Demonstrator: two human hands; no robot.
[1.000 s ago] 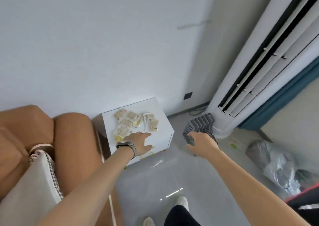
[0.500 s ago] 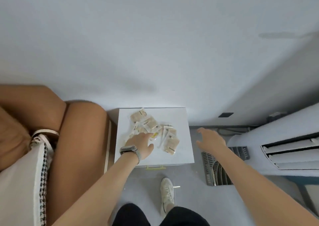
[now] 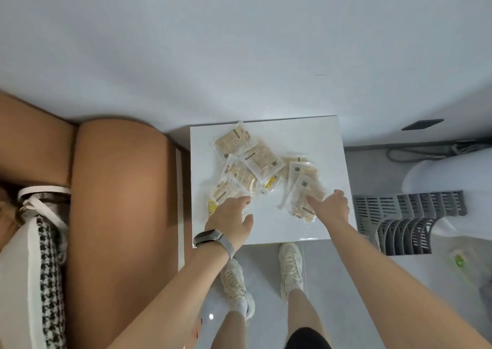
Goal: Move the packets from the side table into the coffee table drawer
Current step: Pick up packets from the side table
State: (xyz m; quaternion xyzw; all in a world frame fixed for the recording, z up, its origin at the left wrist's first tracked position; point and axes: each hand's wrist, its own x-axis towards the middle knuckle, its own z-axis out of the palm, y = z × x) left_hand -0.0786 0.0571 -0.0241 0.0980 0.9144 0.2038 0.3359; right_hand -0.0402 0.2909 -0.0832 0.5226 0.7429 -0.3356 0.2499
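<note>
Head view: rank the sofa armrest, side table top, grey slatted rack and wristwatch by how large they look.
1. sofa armrest, though it is nearer the camera
2. side table top
3. grey slatted rack
4. wristwatch

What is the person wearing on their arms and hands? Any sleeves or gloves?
No sleeves or gloves show: both forearms are bare as far as the picture reaches. The left hand has a dark rectangular smartwatch on a grey metal mesh band round its wrist. The right hand wears nothing on its wrist, and no rings can be made out on either hand.
</note>
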